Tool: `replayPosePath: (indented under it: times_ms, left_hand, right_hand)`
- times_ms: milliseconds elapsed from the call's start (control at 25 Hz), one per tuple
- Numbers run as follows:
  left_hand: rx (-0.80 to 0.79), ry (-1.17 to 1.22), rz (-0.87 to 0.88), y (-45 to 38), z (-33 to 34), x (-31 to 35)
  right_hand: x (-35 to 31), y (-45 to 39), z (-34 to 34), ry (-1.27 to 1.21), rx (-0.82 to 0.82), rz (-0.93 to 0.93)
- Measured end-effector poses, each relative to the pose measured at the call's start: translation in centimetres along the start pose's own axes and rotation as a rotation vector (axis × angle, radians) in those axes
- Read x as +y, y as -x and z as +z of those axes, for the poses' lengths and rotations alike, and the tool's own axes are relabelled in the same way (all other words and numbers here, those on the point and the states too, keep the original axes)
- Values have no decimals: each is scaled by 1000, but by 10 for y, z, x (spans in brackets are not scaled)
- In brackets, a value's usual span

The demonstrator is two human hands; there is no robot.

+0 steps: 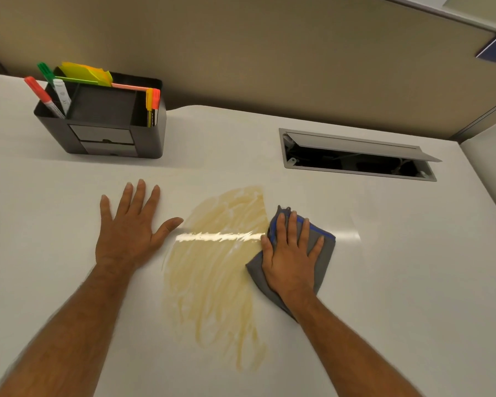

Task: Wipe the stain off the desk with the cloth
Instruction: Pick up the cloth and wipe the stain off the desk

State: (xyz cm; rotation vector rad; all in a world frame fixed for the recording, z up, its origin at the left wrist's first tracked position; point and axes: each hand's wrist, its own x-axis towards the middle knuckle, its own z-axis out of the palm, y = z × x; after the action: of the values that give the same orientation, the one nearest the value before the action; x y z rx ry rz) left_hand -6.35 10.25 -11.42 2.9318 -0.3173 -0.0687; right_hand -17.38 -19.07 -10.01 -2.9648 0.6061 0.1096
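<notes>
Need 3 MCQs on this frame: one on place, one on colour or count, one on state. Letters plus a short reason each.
1. Where is the cloth relative to the stain?
A. at the stain's right edge
B. inside the organizer
C. hanging off the desk's front edge

2. What colour is the cloth?
A. plain white
B. grey with blue trim
C. red

3. What is the state of the stain?
A. fully wiped away
B. smeared in streaks across the desk
C. covered by papers

Answers:
1. A, the right hand presses the cloth flat on the desk where the stain's right side ends.
2. B, grey fabric shows around the fingers, with a blue border at the far edge.
3. B, yellowish-brown streaks spread widely between the left hand and the cloth.
</notes>
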Motion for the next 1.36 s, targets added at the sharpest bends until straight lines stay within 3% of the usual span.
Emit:
replayPosePath:
  times_ms: [400,680,1040,1360]
  left_hand:
    - [7,2,-3,-2,-2,0]
    - [1,1,-10,-3,-3,1]
    - [2,23,-15,-3,-4,1]
    - [8,16,-13,-3,-1,-1]
  right_hand:
    - [-18,-101,-7,6,0,-115]
    - [-12,-156,-24,102,-71,-639]
    - [-8,-161,-26,206,-94,-935]
    - [-1,-136,-25,264,-80,-1032]
